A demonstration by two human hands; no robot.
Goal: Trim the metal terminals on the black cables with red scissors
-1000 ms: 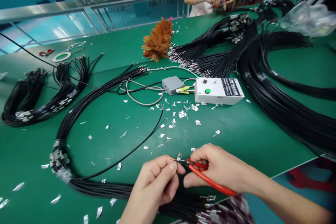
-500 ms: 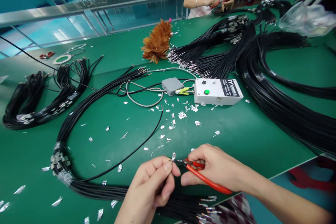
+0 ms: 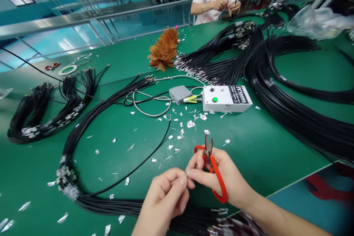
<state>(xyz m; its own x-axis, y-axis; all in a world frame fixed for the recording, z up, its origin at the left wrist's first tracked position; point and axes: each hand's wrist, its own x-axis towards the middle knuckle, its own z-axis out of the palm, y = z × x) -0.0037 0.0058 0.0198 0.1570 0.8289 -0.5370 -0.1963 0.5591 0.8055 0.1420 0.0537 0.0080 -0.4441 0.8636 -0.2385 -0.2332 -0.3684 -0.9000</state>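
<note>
My left hand (image 3: 168, 197) is closed in a pinch at the front of the table, over a bundle of black cables (image 3: 110, 206). Between its fingertips is a cable end, mostly hidden by the fingers. Red-handled cutting pliers (image 3: 212, 167) rest in my right hand (image 3: 226, 177), jaws pointing up and slightly parted, away from the cable end. The right thumb and forefinger meet the left fingertips at the tip of that end. Below my hands, stripped cable ends (image 3: 221, 221) fan out towards my lap.
Foil scraps (image 3: 190, 124) litter the green table (image 3: 110, 169). Beyond stand a white control box (image 3: 226, 99) with a green button, a grey pedal-like block (image 3: 179, 94) and a feather duster (image 3: 163, 49). Cable bundles (image 3: 276, 99) lie right and left (image 3: 66, 112). A co-worker (image 3: 214, 0) works opposite.
The pliers have left the foil at the cable end and swung upright in my right hand. My right thumb and forefinger have come to the left fingertips; the foil piece no longer shows there.
</note>
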